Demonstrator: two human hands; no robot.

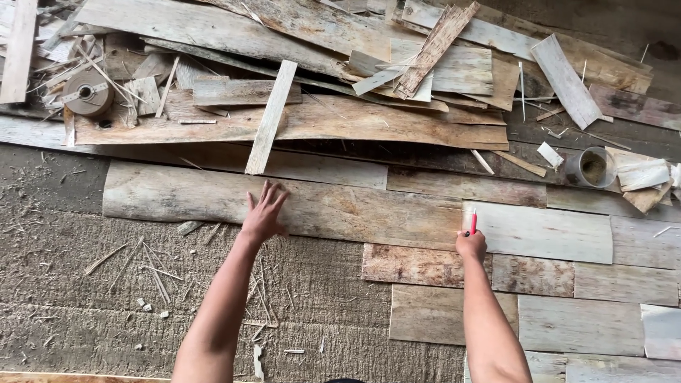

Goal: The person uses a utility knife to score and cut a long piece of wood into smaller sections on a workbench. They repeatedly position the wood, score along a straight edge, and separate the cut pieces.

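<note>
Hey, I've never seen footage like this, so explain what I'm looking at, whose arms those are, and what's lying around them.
This is one picture from a camera worn on a person's head, looking down at their own two bare arms. The left hand lies flat, fingers spread, on a long thin wood sheet. The right hand is closed around a red cutter, its tip at the sheet's right end. More thin wood sheets lie side by side to the right, and a loose pile of scraps sits beyond. A tape roll rests in the pile at the left, and a small round container at the right. Splinters litter the rough surface.
</note>
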